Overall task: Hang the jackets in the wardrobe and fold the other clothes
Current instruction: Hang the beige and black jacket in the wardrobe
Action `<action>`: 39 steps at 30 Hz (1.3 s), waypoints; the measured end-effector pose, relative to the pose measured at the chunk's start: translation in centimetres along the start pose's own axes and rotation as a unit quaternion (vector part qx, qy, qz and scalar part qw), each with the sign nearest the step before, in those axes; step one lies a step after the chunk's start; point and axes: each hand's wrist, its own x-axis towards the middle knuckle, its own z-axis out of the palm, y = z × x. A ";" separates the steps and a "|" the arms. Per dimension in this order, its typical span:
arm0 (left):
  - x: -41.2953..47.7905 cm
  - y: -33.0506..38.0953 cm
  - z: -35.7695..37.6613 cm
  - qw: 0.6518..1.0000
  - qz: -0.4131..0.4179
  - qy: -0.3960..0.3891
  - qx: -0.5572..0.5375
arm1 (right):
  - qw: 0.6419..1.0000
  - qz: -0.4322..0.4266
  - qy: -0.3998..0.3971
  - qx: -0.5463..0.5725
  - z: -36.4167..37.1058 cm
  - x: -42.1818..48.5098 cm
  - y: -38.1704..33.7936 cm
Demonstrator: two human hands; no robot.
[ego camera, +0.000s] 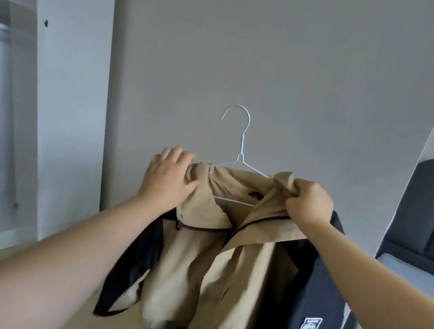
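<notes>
Right hand (308,203) gripping tan-and-navy jacket (223,264) on white wire hanger (241,151), left hand (170,178) flat, fingers blurred; hem cut off.

You hold a matt tan-and-navy cloth jacket (229,264) on a thin, smooth white wire hanger (241,151); wall (284,47) matt grey.

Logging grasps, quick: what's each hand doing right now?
Left hand: fingers straight, pressing the jacket shoulder over the hanger.
Right hand: gripping the jacket's other shoulder.
</notes>
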 end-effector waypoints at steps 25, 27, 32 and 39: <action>2.3 0.5 0.4 0.969 -0.152 0.061 -0.184 | 0.685 0.377 -0.065 0.621 6.7 -6.2 -3.3; 2.5 0.0 0.2 0.968 -0.165 0.058 -0.177 | 0.784 0.363 -0.100 0.494 7.4 -6.9 -2.8; 0.4 -0.4 2.0 0.972 -0.177 -0.012 -0.156 | 0.736 0.446 -0.368 0.353 9.3 -10.6 2.9; -0.3 -1.1 2.7 0.977 -0.134 -0.026 -0.164 | 0.950 0.233 -0.014 0.209 6.0 -7.1 4.9</action>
